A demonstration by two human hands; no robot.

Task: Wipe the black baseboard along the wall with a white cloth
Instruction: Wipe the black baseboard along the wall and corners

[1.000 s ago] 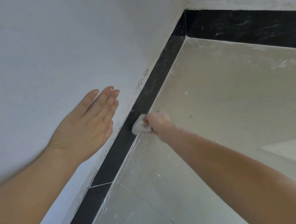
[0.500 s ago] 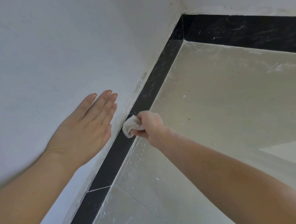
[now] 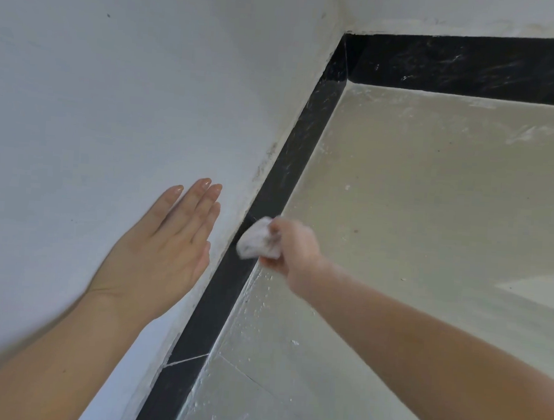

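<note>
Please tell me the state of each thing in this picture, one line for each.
left hand: flat, fingers straight, resting on the wall.
right hand: grips the white cloth.
white cloth: bunched, held against the black baseboard.
black baseboard: pale smears toward the corner.
floor: speckled with white dust.

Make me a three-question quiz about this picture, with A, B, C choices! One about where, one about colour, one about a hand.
1. Where is the cloth?
A) on a hook
B) in a bucket
C) at the baseboard, in the right hand

2. What colour is the baseboard?
A) red
B) black
C) yellow

3. How is the left hand?
A) flat and open on the wall
B) in a fist
C) holding a cup

Answers:
1 C, the right hand grips the bunched cloth at the baseboard.
2 B, the strip under the wall is black.
3 A, its fingers lie straight on the wall.
</note>
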